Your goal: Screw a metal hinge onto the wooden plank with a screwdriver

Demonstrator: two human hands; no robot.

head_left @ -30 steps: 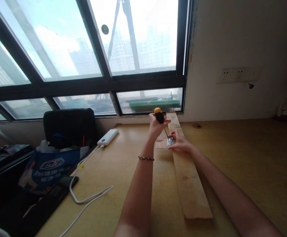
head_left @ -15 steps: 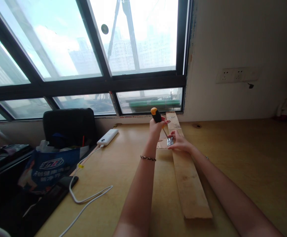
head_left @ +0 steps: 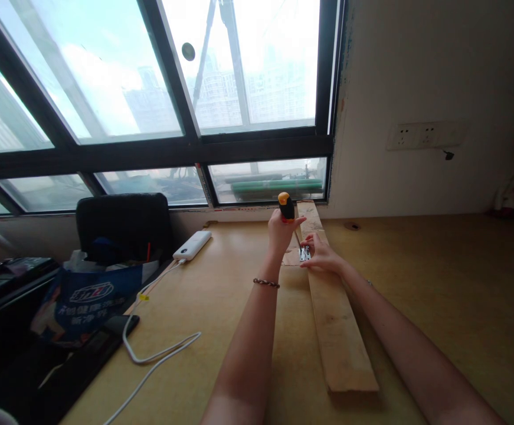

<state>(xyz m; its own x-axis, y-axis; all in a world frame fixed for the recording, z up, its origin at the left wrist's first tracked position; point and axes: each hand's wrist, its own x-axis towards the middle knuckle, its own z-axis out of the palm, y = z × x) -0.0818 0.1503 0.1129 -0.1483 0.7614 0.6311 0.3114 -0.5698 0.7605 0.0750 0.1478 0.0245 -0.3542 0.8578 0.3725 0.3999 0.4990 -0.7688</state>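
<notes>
My left hand (head_left: 280,232) is closed around a screwdriver (head_left: 286,206) with a black and orange handle. Its shaft slants down to a small silver metal hinge (head_left: 304,254). Thumb and fingers of my right hand (head_left: 323,255) pinch that hinge from the right, at the left edge of a long wooden board (head_left: 339,330). A smaller flat wooden piece (head_left: 290,257) juts out to the left beneath the hinge. The tip of the screwdriver is too small to make out against the metal.
A white power bank (head_left: 192,245) with a white cable (head_left: 163,360) lies on the wooden table (head_left: 234,301) to the left. Beyond the table's left edge stand a black chair (head_left: 121,227) and a blue bag (head_left: 92,304). A window (head_left: 257,71) rises behind.
The screwdriver handle has swung slightly right and stands more upright. My left hand has turned with it, its thumb now stretched along the handle's side. My right hand stays in place.
</notes>
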